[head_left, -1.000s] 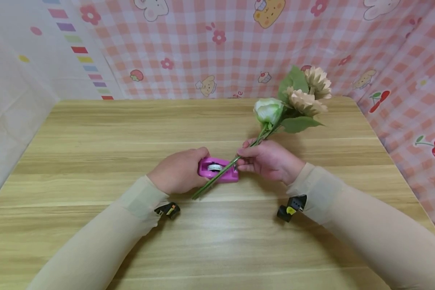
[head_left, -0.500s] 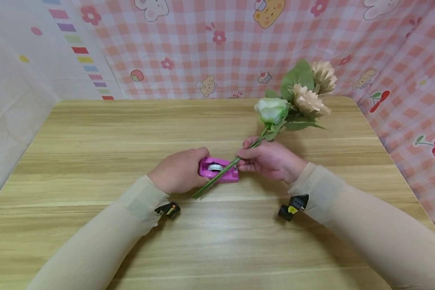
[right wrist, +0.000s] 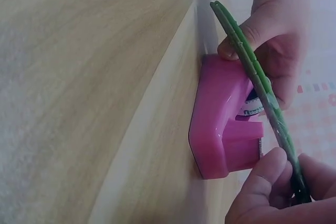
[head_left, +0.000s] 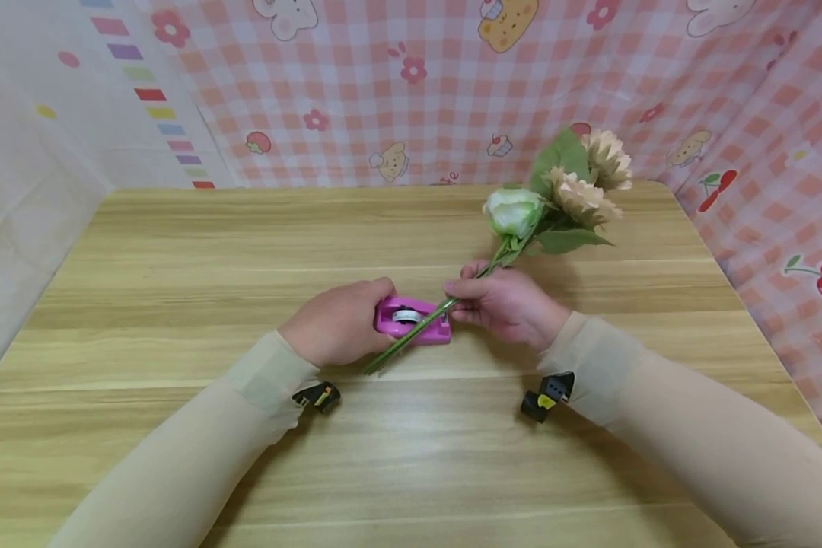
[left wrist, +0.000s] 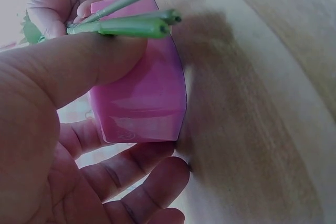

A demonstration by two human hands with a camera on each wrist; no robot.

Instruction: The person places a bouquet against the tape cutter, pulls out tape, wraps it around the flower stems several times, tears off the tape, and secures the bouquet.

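Note:
My left hand point(head_left: 336, 323) grips the back end of a pink tape dispenser point(head_left: 436, 332) on the table, thumb on the near side. A white tape roll point(head_left: 406, 315) sits inside it, and its toothed cutting edge point(right wrist: 260, 148) faces my right hand. Thumb and fingers of my right hand point(head_left: 514, 308) pinch a bundle of green flower stems point(head_left: 411, 333), slanting over the dispenser. A shiny clear strip point(right wrist: 276, 115) lies along the stems in the right wrist view. The bundle carries a pale green-white rose point(head_left: 512, 211), ruffled beige flowers point(head_left: 581, 196) and green leaves point(head_left: 563, 161). Cut stem ends point(left wrist: 157, 27) overlap my left thumb.
The wood-grain table point(head_left: 246, 243) extends around both hands. Behind it hangs a pink checked cloth point(head_left: 356, 84), and a white cloth point(head_left: 27, 152) covers the left side. Small black wrist cameras point(head_left: 318, 396) hang beneath both sleeves.
The flower heads turn to the right and up, then swing part of the way back down and left. My right hand shifts slightly left at the end. My left hand and the tape dispenser stay put.

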